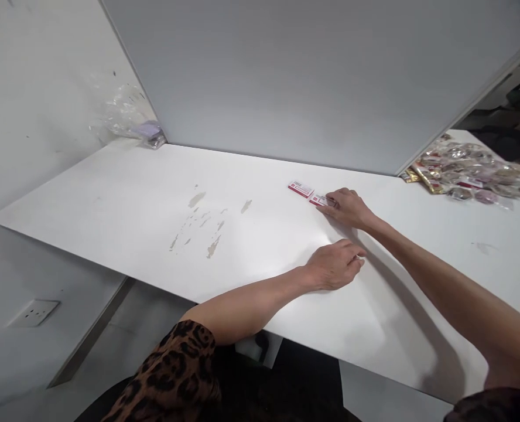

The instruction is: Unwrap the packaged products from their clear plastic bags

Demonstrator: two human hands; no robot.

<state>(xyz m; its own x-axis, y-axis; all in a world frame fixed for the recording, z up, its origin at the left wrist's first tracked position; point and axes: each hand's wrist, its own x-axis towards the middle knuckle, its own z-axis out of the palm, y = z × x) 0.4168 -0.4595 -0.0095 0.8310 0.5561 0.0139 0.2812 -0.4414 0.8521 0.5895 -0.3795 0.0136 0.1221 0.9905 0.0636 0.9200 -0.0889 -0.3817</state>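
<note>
Two small white-and-red printed cards lie end to end on the white table. The farther card (300,189) is untouched, with a barcode-like print at its top. My right hand (350,209) has its fingers and thumb around the near card (319,200), covering its right end. Closer to me, my left hand (335,265) rests low over the table, fingers curled in and thumb and fingertips pinched together. A tiny pale bit shows at those fingertips, too small to name.
The white table (123,205) has grey worn patches left of the cards. A grey partition (277,76) stands along its back edge. Clear plastic bags with a purple item (148,129) lie at the back left corner. Several clear-wrapped packets (475,170) are piled at right.
</note>
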